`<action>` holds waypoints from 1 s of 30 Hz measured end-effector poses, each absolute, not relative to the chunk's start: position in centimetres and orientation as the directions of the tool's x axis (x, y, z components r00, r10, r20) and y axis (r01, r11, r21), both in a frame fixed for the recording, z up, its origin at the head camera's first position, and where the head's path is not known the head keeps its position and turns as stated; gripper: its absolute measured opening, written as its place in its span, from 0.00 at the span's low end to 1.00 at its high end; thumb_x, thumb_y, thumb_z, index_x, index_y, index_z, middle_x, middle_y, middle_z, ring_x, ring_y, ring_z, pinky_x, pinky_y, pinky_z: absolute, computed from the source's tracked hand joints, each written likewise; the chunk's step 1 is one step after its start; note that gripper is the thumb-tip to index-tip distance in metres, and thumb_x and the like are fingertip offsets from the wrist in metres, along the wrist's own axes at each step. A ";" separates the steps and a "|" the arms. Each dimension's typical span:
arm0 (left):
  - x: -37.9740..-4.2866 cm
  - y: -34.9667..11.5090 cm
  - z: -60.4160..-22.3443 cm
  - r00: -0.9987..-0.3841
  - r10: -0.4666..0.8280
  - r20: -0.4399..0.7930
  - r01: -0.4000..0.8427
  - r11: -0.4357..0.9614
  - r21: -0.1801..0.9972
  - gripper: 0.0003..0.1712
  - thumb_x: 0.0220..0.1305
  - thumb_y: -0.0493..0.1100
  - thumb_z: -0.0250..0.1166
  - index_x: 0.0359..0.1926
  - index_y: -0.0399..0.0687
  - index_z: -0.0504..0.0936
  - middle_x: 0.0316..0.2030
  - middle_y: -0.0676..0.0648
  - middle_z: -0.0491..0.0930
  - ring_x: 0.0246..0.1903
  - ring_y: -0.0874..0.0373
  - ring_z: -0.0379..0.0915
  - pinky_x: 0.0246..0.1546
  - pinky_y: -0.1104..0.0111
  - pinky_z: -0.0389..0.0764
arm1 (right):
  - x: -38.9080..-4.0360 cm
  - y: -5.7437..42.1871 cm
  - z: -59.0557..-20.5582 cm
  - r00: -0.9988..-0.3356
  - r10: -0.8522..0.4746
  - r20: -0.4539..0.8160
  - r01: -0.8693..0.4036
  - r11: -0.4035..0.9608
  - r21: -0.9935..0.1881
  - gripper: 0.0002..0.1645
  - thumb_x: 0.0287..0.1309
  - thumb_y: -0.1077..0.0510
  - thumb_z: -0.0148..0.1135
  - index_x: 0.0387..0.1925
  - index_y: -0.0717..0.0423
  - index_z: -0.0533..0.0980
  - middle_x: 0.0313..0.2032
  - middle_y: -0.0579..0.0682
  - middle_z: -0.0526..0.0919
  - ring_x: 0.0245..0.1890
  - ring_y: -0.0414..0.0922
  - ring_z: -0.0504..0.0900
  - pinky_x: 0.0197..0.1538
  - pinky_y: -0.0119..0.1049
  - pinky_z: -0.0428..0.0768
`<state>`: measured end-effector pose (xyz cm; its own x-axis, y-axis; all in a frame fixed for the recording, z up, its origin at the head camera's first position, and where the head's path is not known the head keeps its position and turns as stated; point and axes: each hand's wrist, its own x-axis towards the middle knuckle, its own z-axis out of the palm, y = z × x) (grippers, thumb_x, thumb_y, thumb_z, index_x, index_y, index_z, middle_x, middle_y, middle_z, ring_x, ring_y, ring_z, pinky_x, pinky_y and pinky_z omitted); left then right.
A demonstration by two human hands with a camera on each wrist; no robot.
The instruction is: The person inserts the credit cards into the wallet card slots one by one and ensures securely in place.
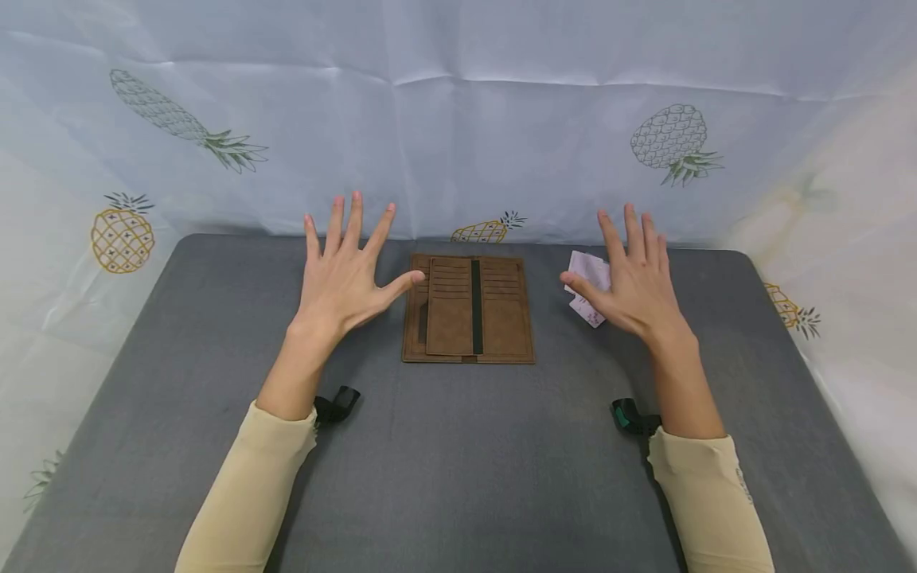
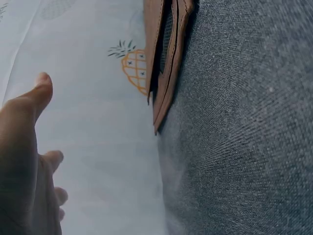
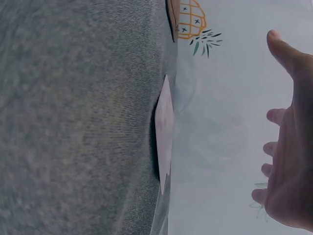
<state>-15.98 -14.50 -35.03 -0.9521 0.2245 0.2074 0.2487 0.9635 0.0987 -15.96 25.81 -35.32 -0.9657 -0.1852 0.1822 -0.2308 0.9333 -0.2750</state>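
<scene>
Brown leather-like wallet, stitched, lying opened out at the far middle of the grey cloth-covered table. Fittings: stacked card slots on left and right panels, an upright dark strip between them, a dark mesh window towards the left side. What the slots hold I cannot tell from here.

Pale pinkish printed paper, angular, one piece or two unclear; on the table right of the wallet, well apart from it, partly hidden from above by the right hand.

Left hand: fingers straight and fanned, thumb out; raised left of the wallet, thumb crossing its edge from overhead, though apart from it at wrist level.

Right hand: fingers straight, thumb out; raised clear of the paper.

Also: cream sleeves, black straps near both wrists, white pineapple-printed curtain along the far side.
</scene>
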 end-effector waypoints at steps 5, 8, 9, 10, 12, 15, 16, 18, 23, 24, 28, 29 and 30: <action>-16.0 -14.5 -35.1 -0.956 0.222 0.192 0.257 0.949 0.183 0.53 0.55 0.84 0.38 0.76 0.72 0.35 0.77 0.44 0.30 0.77 0.43 0.23 0.72 0.37 0.29 | -15.8 26.1 -35.0 -0.975 -0.161 0.152 -0.204 0.922 -0.330 0.58 0.54 0.24 0.54 0.76 0.32 0.37 0.78 0.51 0.35 0.77 0.60 0.37 0.69 0.71 0.44; -16.0 -14.4 -35.1 -0.965 0.224 0.138 0.255 0.924 0.283 0.52 0.57 0.83 0.39 0.76 0.69 0.37 0.77 0.38 0.40 0.77 0.38 0.34 0.72 0.36 0.37 | -15.8 26.3 -34.9 -0.985 -0.135 0.105 -0.164 0.920 -0.356 0.58 0.53 0.25 0.55 0.77 0.36 0.40 0.77 0.56 0.43 0.74 0.63 0.45 0.64 0.73 0.50; -16.1 -14.3 -35.1 -0.967 0.229 0.110 0.253 0.910 0.328 0.53 0.57 0.82 0.39 0.77 0.68 0.38 0.76 0.37 0.44 0.76 0.37 0.38 0.71 0.36 0.42 | -15.8 26.4 -34.9 -0.988 -0.126 0.086 -0.149 0.921 -0.359 0.59 0.53 0.25 0.56 0.77 0.38 0.41 0.75 0.58 0.46 0.73 0.64 0.48 0.63 0.72 0.53; -16.1 -14.2 -35.1 -0.968 0.238 0.080 0.251 0.893 0.373 0.53 0.58 0.82 0.40 0.77 0.66 0.39 0.75 0.36 0.48 0.75 0.37 0.43 0.71 0.37 0.46 | -15.8 26.6 -34.8 -0.991 -0.119 0.062 -0.133 0.923 -0.360 0.59 0.52 0.26 0.56 0.77 0.42 0.44 0.74 0.61 0.49 0.71 0.65 0.51 0.62 0.71 0.55; -16.0 -14.1 -35.1 -0.966 0.259 0.004 0.233 0.859 0.456 0.53 0.59 0.81 0.39 0.77 0.62 0.42 0.74 0.37 0.54 0.73 0.39 0.51 0.71 0.40 0.53 | -15.7 26.9 -34.7 -0.995 -0.101 0.002 -0.095 0.928 -0.359 0.59 0.52 0.25 0.57 0.75 0.50 0.49 0.70 0.65 0.54 0.68 0.65 0.54 0.60 0.69 0.60; -15.9 -13.8 -35.3 -0.948 0.299 -0.111 0.190 0.808 0.558 0.53 0.61 0.80 0.38 0.77 0.56 0.46 0.73 0.40 0.58 0.72 0.42 0.55 0.69 0.44 0.60 | -15.5 27.5 -34.6 -0.990 -0.079 -0.115 -0.035 0.938 -0.344 0.60 0.50 0.22 0.56 0.69 0.61 0.56 0.65 0.67 0.59 0.63 0.64 0.59 0.56 0.66 0.67; -15.9 -13.7 -35.4 -0.939 0.311 -0.145 0.175 0.797 0.578 0.53 0.61 0.80 0.37 0.77 0.55 0.47 0.73 0.41 0.57 0.73 0.43 0.55 0.70 0.45 0.60 | -15.4 27.6 -34.6 -0.985 -0.074 -0.157 -0.016 0.940 -0.339 0.60 0.49 0.21 0.55 0.67 0.63 0.58 0.63 0.67 0.60 0.62 0.63 0.61 0.54 0.66 0.68; -15.8 -13.5 -35.6 -0.923 0.328 -0.200 0.147 0.783 0.604 0.53 0.61 0.80 0.36 0.77 0.55 0.47 0.74 0.43 0.56 0.73 0.44 0.53 0.70 0.45 0.58 | -15.4 27.8 -34.6 -0.971 -0.062 -0.232 0.019 0.944 -0.330 0.60 0.48 0.20 0.55 0.63 0.65 0.61 0.60 0.67 0.62 0.57 0.62 0.65 0.51 0.63 0.70; -15.6 -13.2 -35.9 -0.899 0.358 -0.252 0.113 0.746 0.657 0.50 0.62 0.79 0.35 0.76 0.57 0.48 0.75 0.47 0.52 0.75 0.45 0.49 0.71 0.43 0.56 | -15.7 28.2 -35.3 -0.940 -0.047 -0.337 0.056 0.955 -0.290 0.60 0.45 0.20 0.58 0.60 0.68 0.66 0.55 0.67 0.65 0.47 0.58 0.70 0.43 0.55 0.73; -15.6 -13.2 -35.9 -0.895 0.365 -0.255 0.110 0.736 0.668 0.49 0.63 0.79 0.35 0.76 0.58 0.48 0.75 0.48 0.52 0.75 0.45 0.49 0.70 0.43 0.56 | -15.7 28.3 -35.4 -0.937 -0.044 -0.347 0.058 0.958 -0.279 0.60 0.45 0.20 0.59 0.59 0.68 0.66 0.54 0.67 0.65 0.45 0.57 0.70 0.42 0.53 0.73; -15.7 -13.1 -35.9 -0.887 0.381 -0.259 0.087 0.690 0.718 0.48 0.63 0.78 0.36 0.76 0.59 0.50 0.75 0.49 0.54 0.74 0.46 0.53 0.69 0.43 0.58 | -15.8 28.5 -35.9 -0.933 -0.041 -0.357 0.056 0.965 -0.258 0.58 0.44 0.23 0.63 0.57 0.70 0.67 0.51 0.68 0.66 0.42 0.56 0.70 0.39 0.51 0.73; -15.7 -13.1 -35.9 -0.885 0.385 -0.261 0.079 0.677 0.732 0.47 0.64 0.78 0.36 0.76 0.59 0.50 0.75 0.49 0.54 0.73 0.46 0.53 0.69 0.43 0.59 | -15.8 28.5 -36.0 -0.932 -0.040 -0.359 0.056 0.965 -0.255 0.58 0.45 0.24 0.63 0.57 0.70 0.66 0.51 0.68 0.66 0.42 0.57 0.70 0.39 0.51 0.73; -15.8 -13.1 -35.9 -0.884 0.387 -0.262 0.068 0.662 0.747 0.47 0.64 0.78 0.36 0.76 0.58 0.50 0.74 0.49 0.55 0.73 0.46 0.54 0.69 0.43 0.59 | -15.8 28.6 -36.0 -0.931 -0.039 -0.363 0.059 0.965 -0.255 0.58 0.45 0.25 0.64 0.57 0.70 0.66 0.52 0.68 0.65 0.42 0.57 0.70 0.40 0.51 0.73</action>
<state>-15.76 -13.09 -35.87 -0.8842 0.3866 -0.2621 0.0681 0.6619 0.7465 -15.82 28.55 -36.00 -0.9308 -0.0392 -0.3634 0.0590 0.9651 -0.2553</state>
